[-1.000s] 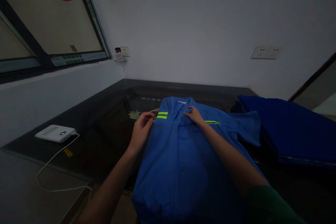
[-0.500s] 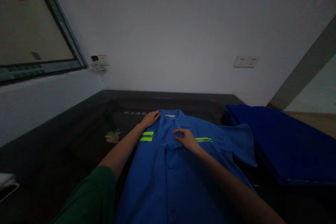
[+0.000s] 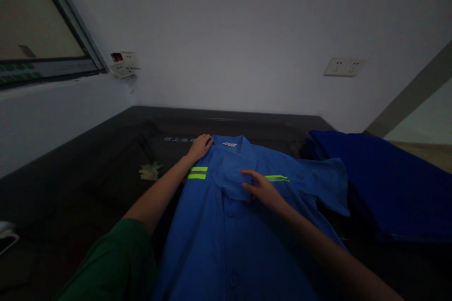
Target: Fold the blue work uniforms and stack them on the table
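Laying out this blue work shirt point(image 3: 226, 225) on the dark counter point(image 3: 106, 169), front side up, collar pointing to 12 o'clock away from me. So far it looks like it's spread pretty flat with the buttons done up down the middle, and the neon yellow stripes point(image 3: 197, 172) sit level across the chest. Nothing's folded yet as far as I can see: the short sleeve at 3 o'clock is out to the side, and the sleeve at 9 o'clock is hidden behind my arm, so can't say for that one.

My left hand point(image 3: 200, 146) is up at 11 o'clock, fingers loosely curled onto the shoulder seam right beside the collar point(image 3: 229, 143); can't tell if it's actually pinching the cloth or just resting. My right hand point(image 3: 263, 190) is flat, fingers out, pressing on the chest just under the collar.

Further out at 2 o'clock there's a heap of darker blue fabric point(image 3: 381, 183), plus wall sockets point(image 3: 344, 66) above the counter.
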### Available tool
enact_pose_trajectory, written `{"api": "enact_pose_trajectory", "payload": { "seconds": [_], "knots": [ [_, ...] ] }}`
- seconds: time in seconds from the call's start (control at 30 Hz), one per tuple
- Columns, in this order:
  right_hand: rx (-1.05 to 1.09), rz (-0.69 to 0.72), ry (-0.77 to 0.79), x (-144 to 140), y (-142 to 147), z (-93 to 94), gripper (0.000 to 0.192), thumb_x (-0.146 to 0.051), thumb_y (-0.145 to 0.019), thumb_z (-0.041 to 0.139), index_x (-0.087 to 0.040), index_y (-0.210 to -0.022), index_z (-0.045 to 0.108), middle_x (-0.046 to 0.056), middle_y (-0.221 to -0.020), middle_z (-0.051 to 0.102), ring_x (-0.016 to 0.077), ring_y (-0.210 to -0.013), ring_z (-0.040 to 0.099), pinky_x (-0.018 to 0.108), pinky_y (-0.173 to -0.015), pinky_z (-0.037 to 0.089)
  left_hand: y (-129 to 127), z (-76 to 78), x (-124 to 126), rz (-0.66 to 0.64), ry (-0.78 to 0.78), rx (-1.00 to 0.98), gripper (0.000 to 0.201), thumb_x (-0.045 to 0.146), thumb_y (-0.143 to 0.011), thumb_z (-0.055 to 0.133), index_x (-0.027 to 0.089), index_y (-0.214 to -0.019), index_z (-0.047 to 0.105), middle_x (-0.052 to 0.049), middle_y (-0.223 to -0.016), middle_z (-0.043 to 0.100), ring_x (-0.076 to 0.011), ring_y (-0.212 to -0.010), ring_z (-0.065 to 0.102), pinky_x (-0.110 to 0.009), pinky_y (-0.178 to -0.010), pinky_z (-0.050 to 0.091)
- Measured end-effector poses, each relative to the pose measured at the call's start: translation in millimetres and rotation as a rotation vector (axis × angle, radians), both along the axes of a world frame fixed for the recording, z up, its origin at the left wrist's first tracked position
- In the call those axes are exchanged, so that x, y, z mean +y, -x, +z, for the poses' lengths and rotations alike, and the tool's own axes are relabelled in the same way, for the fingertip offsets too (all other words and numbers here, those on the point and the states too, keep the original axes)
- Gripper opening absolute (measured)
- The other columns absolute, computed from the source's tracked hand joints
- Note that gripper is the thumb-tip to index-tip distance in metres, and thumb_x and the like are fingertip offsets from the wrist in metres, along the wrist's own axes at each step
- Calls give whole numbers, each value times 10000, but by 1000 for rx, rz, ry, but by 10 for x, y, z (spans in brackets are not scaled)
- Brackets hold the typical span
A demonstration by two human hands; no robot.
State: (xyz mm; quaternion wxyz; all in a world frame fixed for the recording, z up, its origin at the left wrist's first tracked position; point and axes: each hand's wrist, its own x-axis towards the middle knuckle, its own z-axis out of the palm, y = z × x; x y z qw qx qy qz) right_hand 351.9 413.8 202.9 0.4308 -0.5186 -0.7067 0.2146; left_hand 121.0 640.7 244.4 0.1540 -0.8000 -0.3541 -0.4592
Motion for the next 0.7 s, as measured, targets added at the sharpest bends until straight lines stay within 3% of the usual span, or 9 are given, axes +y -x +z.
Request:
{"api": "enact_pose_trajectory", "payload": {
  "seconds": [0.13, 0.23, 0.33, 0.43, 0.5, 0.6, 0.7],
  "knots": [
    [-48, 3, 92, -12, -15, 46, 490, -93, -773, 571, -144, -1260, 543, -65, -525, 579, 134, -486, 616, 225, -500, 505, 89, -28, 79, -28, 45, 83, 259, 331, -957, 398, 178, -944, 606, -85, -978, 598, -213, -959, 543, -330, -898, 402],
    [-93, -3, 142, -55, -14, 23, 536, -67, -778, 526, -131, -1310, 502, -82, -456, 549, 143, -493, 629, 220, -516, 504, 99, -83, 105, 33, 58, 73, 266, 333, -956, 394, 172, -962, 605, -104, -1007, 586, -245, -996, 522, -391, -921, 380],
    [-189, -65, 94, -113, -44, -25, 530, -39, -759, 514, -172, -1272, 536, -39, -626, 622, 129, -517, 627, 236, -536, 512, 89, -108, 61, 97, 55, 43, 275, 364, -952, 405, 178, -1009, 598, -121, -1067, 574, -283, -1062, 482, -468, -962, 332],
    [-399, -212, -185, -210, -49, -38, 400, -77, -754, 583, -195, -1133, 631, 62, -973, 634, 150, -693, 645, 297, -667, 531, 97, -61, -91, 182, -12, -51, 296, 370, -924, 469, 184, -1129, 574, -146, -1192, 535, -316, -1153, 421, -514, -1016, 257],
    [-525, -245, -373, -291, 15, -28, 334, -142, -786, 611, -192, -1114, 648, 103, -1095, 593, 196, -868, 627, 339, -790, 513, 110, -16, -252, 204, -68, -122, 314, 321, -925, 460, 183, -1191, 554, -148, -1242, 513, -312, -1186, 402, -504, -1038, 235],
    [-666, -165, -499, -362, 236, -35, 380, -164, -824, 588, -210, -1201, 608, 100, -1131, 590, 238, -1049, 554, 367, -920, 459, 113, -34, -524, 113, -57, -71, 283, 239, -925, 424, 194, -1147, 592, -117, -1198, 553, -283, -1161, 446, -464, -1034, 284],
    [-855, -108, -551, -292, 512, -94, 462, -104, -847, 515, -214, -1295, 546, 101, -1179, 592, 257, -1111, 507, 380, -958, 423, 87, -236, -727, -16, 41, 67, 296, 218, -896, 463, 187, -1157, 600, -111, -1206, 579, -266, -1164, 488, -412, -1024, 354]
  ]
}}
